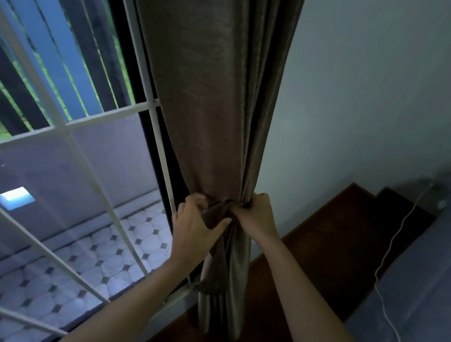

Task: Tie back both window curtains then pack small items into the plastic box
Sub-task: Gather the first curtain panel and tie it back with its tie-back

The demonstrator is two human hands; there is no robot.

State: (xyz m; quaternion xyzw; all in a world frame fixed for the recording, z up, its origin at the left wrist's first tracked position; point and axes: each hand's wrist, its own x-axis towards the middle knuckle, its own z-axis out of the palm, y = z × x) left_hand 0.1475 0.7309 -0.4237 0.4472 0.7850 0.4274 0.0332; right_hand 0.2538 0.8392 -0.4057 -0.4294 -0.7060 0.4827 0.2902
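Note:
A brown curtain (210, 81) hangs gathered into a bunch at the right edge of the window. A matching fabric tie-back (218, 213) wraps around it at waist height, with a loose end (214, 273) dangling below. My left hand (192, 230) grips the tie-back from the left, thumb pressed against the fabric. My right hand (256, 213) clutches the tie-back and the curtain folds from the right. Both hands meet at the knot. No plastic box or small items are in view.
The window (52, 117) with white bars fills the left, a tiled balcony floor beyond it. A pale wall (374, 90) stands right of the curtain. A dark wooden floor (308, 255) lies below, and a blue bed (434, 287) with a white cable (389, 252) sits at right.

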